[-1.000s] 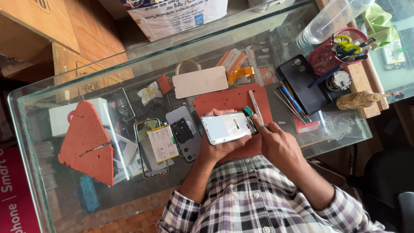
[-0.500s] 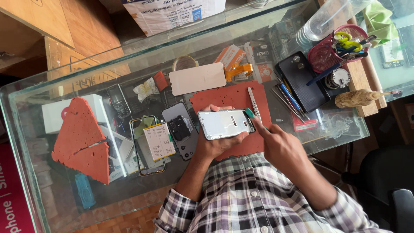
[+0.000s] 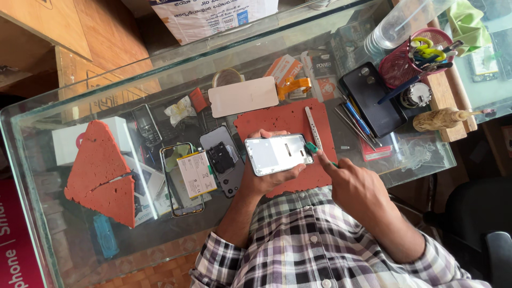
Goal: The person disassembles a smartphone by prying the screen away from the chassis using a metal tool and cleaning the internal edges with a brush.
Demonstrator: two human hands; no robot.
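My left hand [image 3: 265, 180] grips a silver phone frame [image 3: 277, 153] from below, holding it level above a red work mat [image 3: 288, 122]. My right hand [image 3: 356, 188] holds a small green-tipped tool [image 3: 312, 149] against the frame's right edge, index finger stretched along it. To the left, on the glass counter [image 3: 64, 224], lie an opened phone with its battery [image 3: 186, 176] showing and a dark back cover [image 3: 221, 160]. A white phone panel [image 3: 242, 96] lies beyond the mat. A thin metal pry strip [image 3: 313, 127] rests on the mat.
A black phone case [image 3: 370, 104] and several screwdrivers [image 3: 352, 120] lie right of the mat. A pink mesh cup [image 3: 410, 56] of tools, a wooden-handled tool [image 3: 442, 118], red triangular mat pieces [image 3: 101, 170], a tape roll [image 3: 228, 78] and small boxes crowd the counter.
The view has shifted slightly. My hands keep the same hold on the frame and the tool, with the tool tip staying at the frame's right edge.
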